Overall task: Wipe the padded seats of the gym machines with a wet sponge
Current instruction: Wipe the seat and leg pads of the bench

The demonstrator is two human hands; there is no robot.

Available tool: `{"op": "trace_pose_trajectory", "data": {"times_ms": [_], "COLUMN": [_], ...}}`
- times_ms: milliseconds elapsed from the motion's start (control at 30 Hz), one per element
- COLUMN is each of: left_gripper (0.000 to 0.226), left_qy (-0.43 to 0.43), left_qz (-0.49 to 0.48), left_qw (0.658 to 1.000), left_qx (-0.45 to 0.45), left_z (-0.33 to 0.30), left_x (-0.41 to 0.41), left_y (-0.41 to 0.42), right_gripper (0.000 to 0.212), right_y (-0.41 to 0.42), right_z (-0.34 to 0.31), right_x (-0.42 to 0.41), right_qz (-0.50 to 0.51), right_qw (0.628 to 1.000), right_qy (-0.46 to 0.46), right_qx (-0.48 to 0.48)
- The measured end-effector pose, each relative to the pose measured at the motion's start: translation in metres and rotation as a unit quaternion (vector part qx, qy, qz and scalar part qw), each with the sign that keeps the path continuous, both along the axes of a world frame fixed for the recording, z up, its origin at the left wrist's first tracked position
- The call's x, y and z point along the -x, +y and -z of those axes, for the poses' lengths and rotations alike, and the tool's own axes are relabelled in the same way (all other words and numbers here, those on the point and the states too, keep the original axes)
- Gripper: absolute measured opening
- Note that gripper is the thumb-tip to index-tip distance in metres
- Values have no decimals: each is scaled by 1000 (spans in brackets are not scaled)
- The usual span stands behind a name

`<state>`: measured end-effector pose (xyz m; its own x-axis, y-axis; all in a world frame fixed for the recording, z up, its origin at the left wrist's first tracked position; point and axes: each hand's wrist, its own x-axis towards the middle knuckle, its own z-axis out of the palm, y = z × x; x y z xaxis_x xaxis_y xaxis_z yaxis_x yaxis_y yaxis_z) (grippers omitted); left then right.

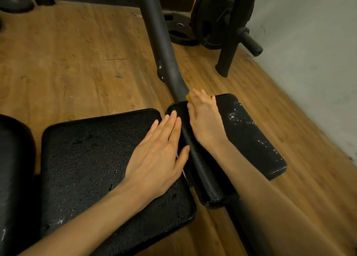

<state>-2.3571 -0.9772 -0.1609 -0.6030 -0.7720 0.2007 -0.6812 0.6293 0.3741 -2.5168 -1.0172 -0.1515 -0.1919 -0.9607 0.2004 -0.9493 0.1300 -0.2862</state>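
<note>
A wide black padded seat (87, 159) fills the lower middle, its surface wet and glistening. My left hand (158, 151) rests flat on its right part, fingers straight. To the right lies a narrower black pad (249, 138) with white flecks and worn spots. My right hand (204, 118) presses on the far left end of that pad, over a yellow sponge (188, 98) of which only small yellow bits show at the fingertips.
A thick black frame tube (160, 43) runs from the top down between the pads. Black weight plates (212, 18) on a rack stand at the top right, with a flat plate (179, 30) on the wooden floor. A grey wall (318, 53) closes the right side. Another black pad (13, 169) sits at the left edge.
</note>
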Motion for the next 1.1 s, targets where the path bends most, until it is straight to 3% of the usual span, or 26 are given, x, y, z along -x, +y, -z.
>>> {"op": "trace_pose_trajectory", "data": {"times_ms": [67, 167, 233, 367, 433, 500, 567, 733, 833, 933, 1000, 1100], "left_gripper": [71, 72, 72, 72, 72, 67, 60, 56, 60, 63, 63, 64], "left_qy": [-2, -11, -17, -22, -30, -19, -1, 6, 5, 5, 5, 4], "left_qz": [1, 2, 2, 9, 23, 44, 57, 65, 63, 64, 64, 59], "left_qw": [1000, 1000, 1000, 999, 999, 999, 998, 998, 998, 998, 998, 998], "left_qx": [-4, -7, -13, -21, -14, -5, -22, -24, -22, -23, -23, -20], "left_z": [0, 0, -2, -3, -6, -13, -17, -9, -4, -4, -5, -5], "left_x": [0, -1, 0, -1, 1, 7, 16, 28, 27, 28, 28, 28], "left_y": [0, 0, 0, -3, -2, 0, 0, -6, -5, -4, -4, -4], "right_gripper": [40, 38, 42, 46, 46, 44, 44, 51, 47, 50, 53, 54], "right_y": [-14, -30, -14, 53, 40, 17, 15, 88, 55, 30, 49, 108], "right_z": [-2, -3, 3, 2, 0, -4, -9, -2, -1, -7, -6, -6], "right_x": [29, 45, 18, -5, 28, 55, 46, -12, 41, 65, 38, -12], "right_qz": [34, 165, 134, -41, 6, 116, 171, 3, 85, 189, 177, 67], "right_qw": [999, 986, 991, 999, 1000, 992, 985, 1000, 995, 981, 982, 997], "right_qy": [23, 12, 13, -23, -9, -39, -39, -17, 39, 18, 1, 1], "right_qx": [-28, -20, -1, 24, -2, -8, -1, -3, -23, -48, -59, -24]}}
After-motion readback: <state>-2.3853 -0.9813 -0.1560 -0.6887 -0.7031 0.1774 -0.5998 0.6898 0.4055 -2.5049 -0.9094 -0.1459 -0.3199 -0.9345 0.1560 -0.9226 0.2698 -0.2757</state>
